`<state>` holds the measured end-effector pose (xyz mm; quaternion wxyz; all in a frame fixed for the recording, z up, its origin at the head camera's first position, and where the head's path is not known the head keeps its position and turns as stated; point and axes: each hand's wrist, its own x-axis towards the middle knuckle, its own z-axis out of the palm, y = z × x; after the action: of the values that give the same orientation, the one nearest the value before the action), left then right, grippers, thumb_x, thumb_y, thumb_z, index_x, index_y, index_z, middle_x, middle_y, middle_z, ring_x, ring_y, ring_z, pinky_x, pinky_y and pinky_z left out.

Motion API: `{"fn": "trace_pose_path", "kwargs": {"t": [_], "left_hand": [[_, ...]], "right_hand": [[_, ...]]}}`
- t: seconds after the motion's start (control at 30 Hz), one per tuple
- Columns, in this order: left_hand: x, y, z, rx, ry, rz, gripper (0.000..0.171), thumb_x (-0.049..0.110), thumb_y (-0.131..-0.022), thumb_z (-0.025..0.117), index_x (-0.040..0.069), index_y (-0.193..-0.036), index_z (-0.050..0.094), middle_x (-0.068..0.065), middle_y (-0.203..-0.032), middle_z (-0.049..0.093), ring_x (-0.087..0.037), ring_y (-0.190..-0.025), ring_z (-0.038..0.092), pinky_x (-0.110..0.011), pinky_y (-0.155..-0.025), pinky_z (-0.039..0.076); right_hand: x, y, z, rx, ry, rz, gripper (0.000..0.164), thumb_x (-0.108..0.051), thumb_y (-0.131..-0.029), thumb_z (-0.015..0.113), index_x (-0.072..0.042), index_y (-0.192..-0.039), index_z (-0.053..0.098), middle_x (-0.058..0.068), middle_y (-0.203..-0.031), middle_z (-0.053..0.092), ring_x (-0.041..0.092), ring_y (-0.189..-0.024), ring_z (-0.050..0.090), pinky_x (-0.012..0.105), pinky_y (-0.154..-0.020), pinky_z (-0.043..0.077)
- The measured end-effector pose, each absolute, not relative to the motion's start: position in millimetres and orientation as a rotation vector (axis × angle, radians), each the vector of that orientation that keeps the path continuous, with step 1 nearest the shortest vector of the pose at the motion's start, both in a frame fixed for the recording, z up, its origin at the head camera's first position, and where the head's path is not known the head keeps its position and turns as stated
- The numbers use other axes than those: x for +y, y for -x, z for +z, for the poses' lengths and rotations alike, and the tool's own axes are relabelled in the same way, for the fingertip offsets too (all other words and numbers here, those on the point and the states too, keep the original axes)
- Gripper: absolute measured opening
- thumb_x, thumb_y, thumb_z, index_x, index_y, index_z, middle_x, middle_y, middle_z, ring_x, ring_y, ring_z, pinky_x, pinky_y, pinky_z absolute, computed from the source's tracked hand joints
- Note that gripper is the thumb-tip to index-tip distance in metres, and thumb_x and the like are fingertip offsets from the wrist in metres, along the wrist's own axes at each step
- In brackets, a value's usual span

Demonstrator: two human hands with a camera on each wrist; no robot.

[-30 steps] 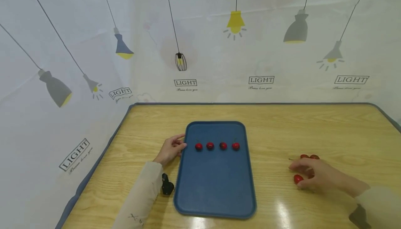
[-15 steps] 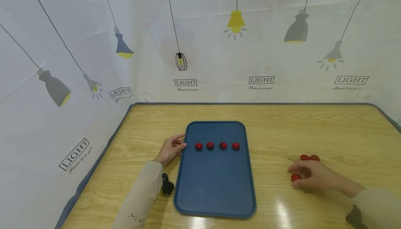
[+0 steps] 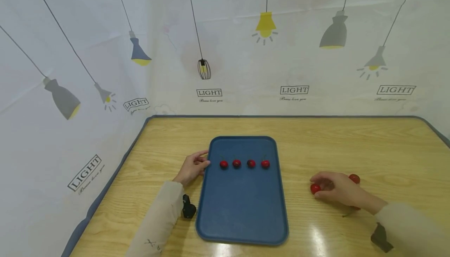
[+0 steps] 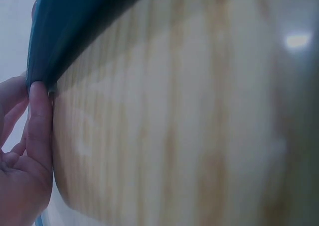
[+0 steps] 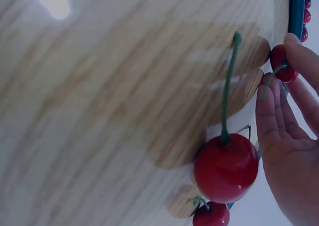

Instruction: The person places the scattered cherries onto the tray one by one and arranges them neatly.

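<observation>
Between its thumb and fingertips my right hand (image 3: pixel 335 188) pinches a red cherry (image 3: pixel 315 188) with a green stem, over the table right of the blue tray (image 3: pixel 242 210). In the right wrist view the held cherry (image 5: pixel 283 64) is near the tray's edge. Another cherry (image 3: pixel 354 178) lies behind that hand; one more shows only partly below the wrist. The right wrist view has a large near cherry (image 5: pixel 227 169) and a smaller one (image 5: pixel 212 215) beside it. My left hand (image 3: pixel 192 168) touches the tray's left rim with thumb and index fingertips. Several cherries (image 3: pixel 236 164) form a row across the tray's upper part.
A wooden table (image 3: pixel 168 136) carries everything, walled at the back and left by a white curtain (image 3: pixel 242 54) printed with lamps. A small black device (image 3: pixel 188 207) sits by the left wrist, close to the tray's left edge.
My right hand has moved left and slightly away from me, taking the pinched cherry away from the others, toward the tray. The left hand and the row on the tray have stayed put.
</observation>
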<state>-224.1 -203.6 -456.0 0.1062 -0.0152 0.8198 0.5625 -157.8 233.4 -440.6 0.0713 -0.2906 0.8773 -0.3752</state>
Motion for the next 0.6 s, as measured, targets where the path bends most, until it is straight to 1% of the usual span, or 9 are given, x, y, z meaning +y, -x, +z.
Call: {"fn": "trace_pose_path", "kwargs": {"t": [0.17,0.3,0.4,0.6], "left_hand": [[-203,224,-455,2.42,0.026,1.662,0.045,0.008,-0.086,0.058,0.009,-0.13,0.046,-0.013,-0.098,0.052,-0.016,-0.072,0.053,-0.029,-0.059,0.05],[-203,224,-455,2.421,0.032,1.662,0.045,0.008,-0.086,0.057,0.01,-0.13,0.046,-0.013,-0.099,0.051,-0.015,-0.073,0.052,-0.029,-0.06,0.05],[-204,223,-455,2.417,0.044,1.662,0.045,0.008,-0.086,0.057,0.011,-0.13,0.046,-0.013,-0.099,0.051,-0.015,-0.073,0.052,-0.028,-0.06,0.05],[-203,224,-457,2.424,0.036,1.662,0.045,0.007,-0.086,0.057,0.009,-0.13,0.046,-0.013,-0.099,0.052,-0.014,-0.072,0.052,-0.027,-0.059,0.049]], "right_hand": [[237,156,-442,2.692,0.887,-1.122,0.042,-0.02,-0.072,0.073,0.003,-0.104,0.058,0.009,-0.094,0.062,0.006,-0.08,0.057,0.024,-0.065,0.05],[242,154,-442,2.734,0.902,-1.105,0.041,-0.015,-0.071,0.073,0.006,-0.103,0.058,0.014,-0.094,0.061,0.006,-0.08,0.056,0.024,-0.064,0.05],[244,153,-442,2.74,0.898,-1.109,0.037,-0.011,-0.072,0.073,0.007,-0.101,0.058,0.014,-0.093,0.061,0.006,-0.078,0.056,0.024,-0.063,0.05],[241,153,-444,2.766,0.854,-1.087,0.028,-0.009,-0.072,0.073,0.001,-0.095,0.061,0.005,-0.085,0.061,0.004,-0.072,0.054,0.023,-0.059,0.049]]}}
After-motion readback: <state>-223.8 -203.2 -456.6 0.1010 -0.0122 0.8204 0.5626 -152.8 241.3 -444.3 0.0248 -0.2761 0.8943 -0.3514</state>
